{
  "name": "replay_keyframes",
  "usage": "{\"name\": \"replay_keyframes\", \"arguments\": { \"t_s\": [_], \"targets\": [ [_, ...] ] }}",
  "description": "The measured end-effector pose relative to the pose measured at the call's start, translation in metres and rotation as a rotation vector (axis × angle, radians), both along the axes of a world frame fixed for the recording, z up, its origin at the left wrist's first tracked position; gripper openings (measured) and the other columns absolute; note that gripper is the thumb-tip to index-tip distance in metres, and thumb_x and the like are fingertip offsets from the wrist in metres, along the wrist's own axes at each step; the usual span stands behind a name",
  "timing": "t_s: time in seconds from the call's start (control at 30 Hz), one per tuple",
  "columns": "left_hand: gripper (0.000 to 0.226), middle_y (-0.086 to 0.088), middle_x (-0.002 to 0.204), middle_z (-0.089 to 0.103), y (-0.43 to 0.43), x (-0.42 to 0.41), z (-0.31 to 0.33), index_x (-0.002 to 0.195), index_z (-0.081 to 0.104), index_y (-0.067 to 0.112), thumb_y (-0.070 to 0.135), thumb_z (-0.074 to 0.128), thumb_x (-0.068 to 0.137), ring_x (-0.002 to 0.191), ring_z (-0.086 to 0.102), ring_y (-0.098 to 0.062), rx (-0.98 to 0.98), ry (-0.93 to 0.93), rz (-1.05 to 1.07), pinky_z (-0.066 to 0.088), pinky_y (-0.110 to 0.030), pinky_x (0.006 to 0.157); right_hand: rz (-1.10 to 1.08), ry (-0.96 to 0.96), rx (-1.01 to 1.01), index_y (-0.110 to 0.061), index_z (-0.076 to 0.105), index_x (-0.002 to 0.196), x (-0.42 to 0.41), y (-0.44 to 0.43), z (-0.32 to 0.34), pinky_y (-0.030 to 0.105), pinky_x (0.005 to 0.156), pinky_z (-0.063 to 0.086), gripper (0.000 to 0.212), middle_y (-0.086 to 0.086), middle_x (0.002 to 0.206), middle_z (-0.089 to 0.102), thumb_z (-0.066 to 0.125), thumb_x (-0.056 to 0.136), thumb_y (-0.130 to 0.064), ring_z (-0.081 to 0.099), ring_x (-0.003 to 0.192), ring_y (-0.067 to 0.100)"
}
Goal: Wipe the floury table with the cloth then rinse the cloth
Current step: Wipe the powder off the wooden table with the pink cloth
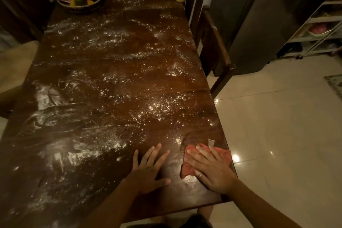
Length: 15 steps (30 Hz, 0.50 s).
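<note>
Right grip (pixel 211 169) flat, fingers straight, pressing cloth (pixel 187 170) | left grip (pixel 148 170) flat on table (pixel 111 68) | cloth half hidden

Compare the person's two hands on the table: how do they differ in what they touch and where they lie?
The right hand presses flat on the red cloth, while the left hand rests on the bare, floury table. The right hand lies near the table's right edge. The left hand lies further in, beside the cloth. Both are open and flat, palms down.
</note>
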<state>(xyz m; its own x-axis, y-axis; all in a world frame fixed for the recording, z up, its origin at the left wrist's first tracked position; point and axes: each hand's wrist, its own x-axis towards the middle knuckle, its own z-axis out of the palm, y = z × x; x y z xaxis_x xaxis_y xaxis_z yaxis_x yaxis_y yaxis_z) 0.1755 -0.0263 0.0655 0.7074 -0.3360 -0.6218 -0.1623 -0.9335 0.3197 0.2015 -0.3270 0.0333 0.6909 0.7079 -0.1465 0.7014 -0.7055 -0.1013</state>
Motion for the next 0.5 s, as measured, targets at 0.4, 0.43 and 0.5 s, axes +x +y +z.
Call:
{"name": "replay_keyframes", "arguments": {
  "t_s": [0.4,0.43,0.5],
  "targets": [
    [0.125,0.006,0.141,-0.051,-0.005,0.001,0.004,0.136,-0.044,0.024,0.095,0.031,0.066,0.137,-0.037,-0.011,0.026,-0.013,0.127,-0.029,-0.054,0.107,0.07,0.024,-0.023,-0.038,0.012,0.159,0.006,0.023,0.007,0.054,0.12,0.011,0.056,-0.012,0.167,0.012,0.027,0.106,-0.049,0.007,0.155,0.018],
    [0.126,0.004,0.142,-0.05,-0.005,0.003,0.005,0.139,-0.042,0.02,0.092,0.035,0.069,0.136,-0.037,-0.011,0.037,-0.015,0.137,-0.026,-0.055,0.109,0.035,0.027,-0.029,-0.041,0.011,0.159,0.014,0.018,0.008,0.055,0.12,0.011,0.055,-0.014,0.167,0.01,0.025,0.106,-0.048,0.005,0.155,0.015],
    [0.127,0.003,0.142,-0.049,-0.002,0.007,0.008,0.143,-0.038,0.018,0.091,0.036,0.071,0.135,-0.036,-0.01,0.042,-0.017,0.145,-0.022,-0.056,0.111,-0.236,0.059,-0.007,-0.044,0.006,0.158,0.025,0.029,0.007,0.057,0.12,0.014,0.054,-0.017,0.167,0.004,0.018,0.106,-0.05,-0.001,0.155,0.012]
  ]
}}
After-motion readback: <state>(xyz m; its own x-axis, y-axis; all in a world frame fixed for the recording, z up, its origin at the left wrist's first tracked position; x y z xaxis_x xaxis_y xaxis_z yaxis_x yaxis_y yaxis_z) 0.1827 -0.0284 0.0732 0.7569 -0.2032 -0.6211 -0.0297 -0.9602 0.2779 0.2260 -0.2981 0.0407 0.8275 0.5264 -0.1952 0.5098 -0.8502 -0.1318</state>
